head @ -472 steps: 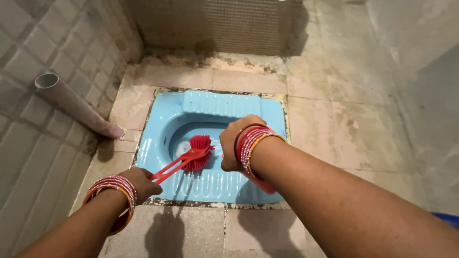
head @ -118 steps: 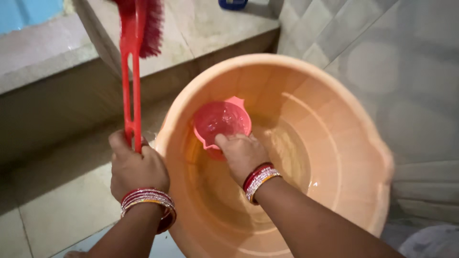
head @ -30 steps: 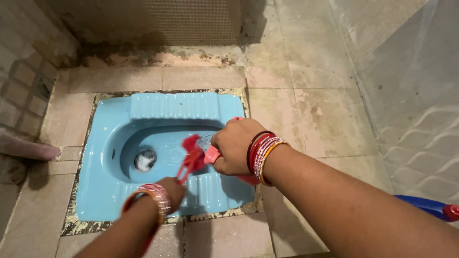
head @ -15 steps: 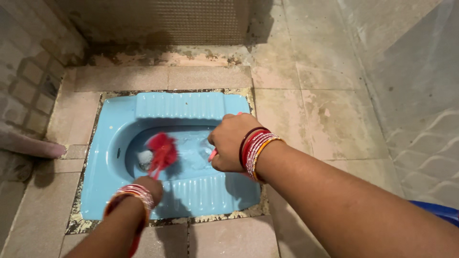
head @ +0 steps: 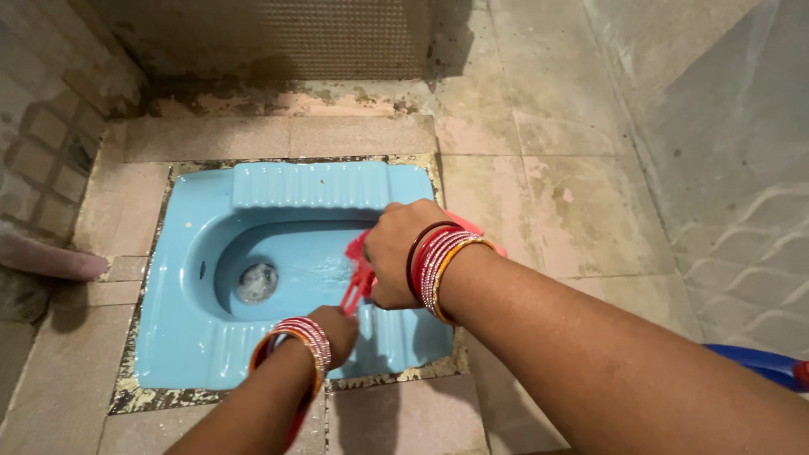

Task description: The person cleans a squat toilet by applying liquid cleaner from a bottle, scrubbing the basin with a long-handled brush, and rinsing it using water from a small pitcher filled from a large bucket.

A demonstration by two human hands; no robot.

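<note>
Left hand grips red toilet brush, handle slanting up-right toward right hand clutching pink mug over blue squat pan

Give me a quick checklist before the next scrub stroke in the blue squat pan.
1. Left hand closed on the red brush handle: ok.
2. Right hand holding the pink mug: ok, though mostly hidden behind the hand.
3. Brush head inside the blue squat pan: cannot tell, the right hand hides it.
4. Drain hole visible and unobstructed: ok.
5. Water left in the mug: cannot tell.
</note>
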